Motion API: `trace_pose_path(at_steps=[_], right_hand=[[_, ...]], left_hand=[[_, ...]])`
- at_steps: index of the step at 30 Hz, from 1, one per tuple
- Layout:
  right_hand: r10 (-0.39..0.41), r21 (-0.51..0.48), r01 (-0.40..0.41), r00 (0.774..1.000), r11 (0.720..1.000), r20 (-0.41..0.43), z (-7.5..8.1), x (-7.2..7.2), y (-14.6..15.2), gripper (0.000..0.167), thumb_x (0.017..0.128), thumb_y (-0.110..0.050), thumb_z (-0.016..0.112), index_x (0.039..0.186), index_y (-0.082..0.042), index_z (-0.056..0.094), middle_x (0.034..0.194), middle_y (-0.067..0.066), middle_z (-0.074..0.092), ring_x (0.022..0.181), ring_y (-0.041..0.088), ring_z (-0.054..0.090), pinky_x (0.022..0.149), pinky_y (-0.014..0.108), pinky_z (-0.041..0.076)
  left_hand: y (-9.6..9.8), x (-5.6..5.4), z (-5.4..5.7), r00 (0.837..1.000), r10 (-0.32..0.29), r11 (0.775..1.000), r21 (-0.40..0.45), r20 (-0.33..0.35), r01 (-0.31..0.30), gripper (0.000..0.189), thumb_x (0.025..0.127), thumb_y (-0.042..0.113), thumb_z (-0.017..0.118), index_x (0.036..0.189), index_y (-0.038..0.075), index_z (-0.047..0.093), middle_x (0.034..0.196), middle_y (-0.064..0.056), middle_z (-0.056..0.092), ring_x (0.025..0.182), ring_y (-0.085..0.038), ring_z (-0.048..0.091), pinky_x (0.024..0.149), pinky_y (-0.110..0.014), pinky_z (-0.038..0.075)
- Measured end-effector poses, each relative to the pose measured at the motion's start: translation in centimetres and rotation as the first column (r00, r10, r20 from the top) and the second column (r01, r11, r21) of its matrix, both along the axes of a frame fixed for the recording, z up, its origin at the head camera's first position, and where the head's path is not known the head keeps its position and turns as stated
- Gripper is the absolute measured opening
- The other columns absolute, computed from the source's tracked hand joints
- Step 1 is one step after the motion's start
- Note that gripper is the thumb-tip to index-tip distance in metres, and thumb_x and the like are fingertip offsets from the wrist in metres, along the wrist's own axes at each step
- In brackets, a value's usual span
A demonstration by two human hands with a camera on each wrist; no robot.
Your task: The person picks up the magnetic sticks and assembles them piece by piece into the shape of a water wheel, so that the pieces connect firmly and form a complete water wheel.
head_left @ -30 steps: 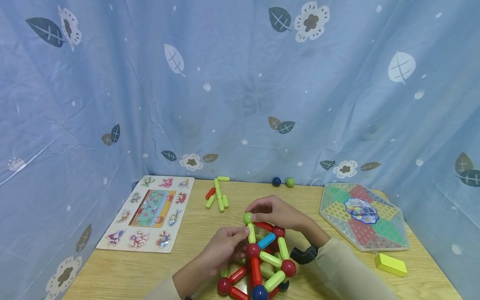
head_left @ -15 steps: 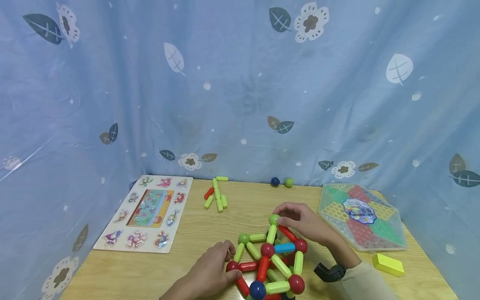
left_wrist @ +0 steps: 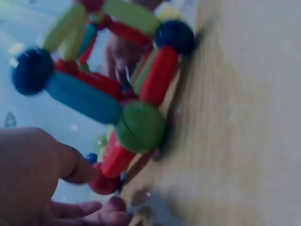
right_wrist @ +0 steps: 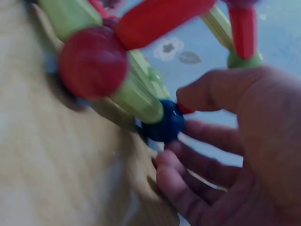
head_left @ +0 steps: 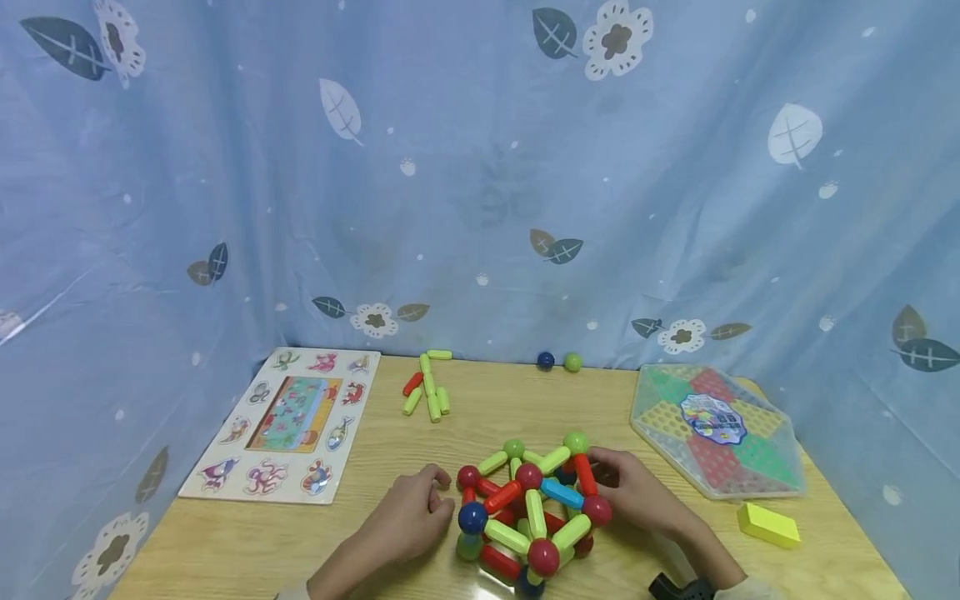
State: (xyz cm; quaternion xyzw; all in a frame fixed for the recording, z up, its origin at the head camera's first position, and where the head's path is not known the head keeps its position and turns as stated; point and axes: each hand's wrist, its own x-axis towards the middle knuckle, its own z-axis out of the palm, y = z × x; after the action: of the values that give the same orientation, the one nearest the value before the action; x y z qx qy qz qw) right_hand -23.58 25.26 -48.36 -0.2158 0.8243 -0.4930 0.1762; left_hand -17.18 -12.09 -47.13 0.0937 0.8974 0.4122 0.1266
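Note:
A structure of magnetic building sticks and balls [head_left: 528, 477] stands on the table between the hands, with red, lime and blue sticks joined by red, green and navy balls. My right hand [head_left: 637, 492] is at its right side; in the right wrist view, thumb and fingers close round a navy ball [right_wrist: 164, 121] low on the frame. My left hand [head_left: 408, 517] rests at its left side, fingers loosely bent. The left wrist view, somewhat blurred, has the left thumb close to or touching a low red ball [left_wrist: 104, 181]; I cannot tell which.
Loose lime sticks and a red stick [head_left: 412, 383] lie at the back. A navy ball [head_left: 546, 361] and a green ball [head_left: 573, 362] sit near the curtain. A picture puzzle board [head_left: 300, 483] is left; a hexagonal board-game box [head_left: 712, 429] and a yellow block [head_left: 768, 525] are right.
The structure has turned on the table, its front navy ball swinging to the left. My right hand has moved from the top green ball down to its right side; my left hand has moved slightly away.

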Motion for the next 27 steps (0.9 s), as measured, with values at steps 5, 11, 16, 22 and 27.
trace_pose_path(at_steps=[5, 11, 16, 22, 27], right_hand=[[-0.097, 0.148, 0.124, 0.979, 0.981, -0.181, 0.2, 1.2, -1.9, 0.032, 0.096, -0.021, 0.085, 0.125, -0.009, 0.077, 0.111, 0.005, 0.081, 0.092, 0.009, 0.074, 0.08, 0.026, 0.06], [-0.257, 0.281, 0.332, 0.927, 0.901, -0.273, 1.0, 1.7, -3.9, 0.016, 0.09, -0.016, 0.089, 0.103, -0.012, 0.08, 0.094, -0.002, 0.076, 0.091, 0.012, 0.068, 0.084, 0.036, 0.061], [-0.318, 0.29, 0.377, 0.92, 0.88, -0.231, 1.1, 1.6, -4.6, 0.015, 0.088, -0.008, 0.088, 0.1, -0.01, 0.079, 0.094, 0.0, 0.077, 0.089, 0.016, 0.067, 0.086, 0.041, 0.06], [-0.387, 0.267, 0.417, 0.909, 0.869, -0.156, 0.7, 1.3, -4.4, 0.023, 0.088, -0.015, 0.092, 0.106, -0.01, 0.08, 0.104, 0.003, 0.081, 0.098, 0.019, 0.074, 0.09, 0.045, 0.061], [-0.424, 0.228, 0.445, 0.895, 0.866, -0.136, 0.6, 1.3, -4.2, 0.031, 0.088, -0.019, 0.093, 0.114, -0.008, 0.078, 0.109, 0.007, 0.081, 0.102, 0.023, 0.075, 0.093, 0.049, 0.061]], left_hand=[[-0.4, 2.8, 0.1, 0.987, -0.022, 1.0, -0.008, 0.16, 0.024, 0.051, 0.093, 0.023, 0.078, 0.136, 0.001, 0.063, 0.09, -0.001, 0.06, 0.073, -0.015, 0.053, 0.058, -0.027, 0.038], [2.1, 3.2, -0.7, 0.999, -0.032, 0.982, -0.187, 0.014, 0.034, 0.058, 0.091, 0.045, 0.086, 0.131, 0.006, 0.07, 0.099, 0.002, 0.06, 0.083, -0.013, 0.057, 0.066, -0.035, 0.052], [2.8, 3.1, -1.0, 0.999, -0.047, 0.974, -0.224, -0.005, 0.045, 0.061, 0.092, 0.044, 0.087, 0.131, 0.001, 0.07, 0.103, -0.001, 0.058, 0.082, -0.013, 0.055, 0.069, -0.036, 0.056], [2.6, 2.7, -0.9, 0.998, -0.003, 0.992, -0.122, -0.061, -0.005, 0.039, 0.095, 0.033, 0.086, 0.118, 0.005, 0.072, 0.099, 0.0, 0.057, 0.084, -0.012, 0.054, 0.071, -0.033, 0.05], [2.3, 1.9, -0.8, 0.996, 0.001, 0.999, 0.044, -0.089, 0.003, 0.029, 0.095, 0.02, 0.084, 0.117, 0.006, 0.07, 0.1, 0.0, 0.067, 0.081, -0.009, 0.059, 0.071, -0.029, 0.053]])
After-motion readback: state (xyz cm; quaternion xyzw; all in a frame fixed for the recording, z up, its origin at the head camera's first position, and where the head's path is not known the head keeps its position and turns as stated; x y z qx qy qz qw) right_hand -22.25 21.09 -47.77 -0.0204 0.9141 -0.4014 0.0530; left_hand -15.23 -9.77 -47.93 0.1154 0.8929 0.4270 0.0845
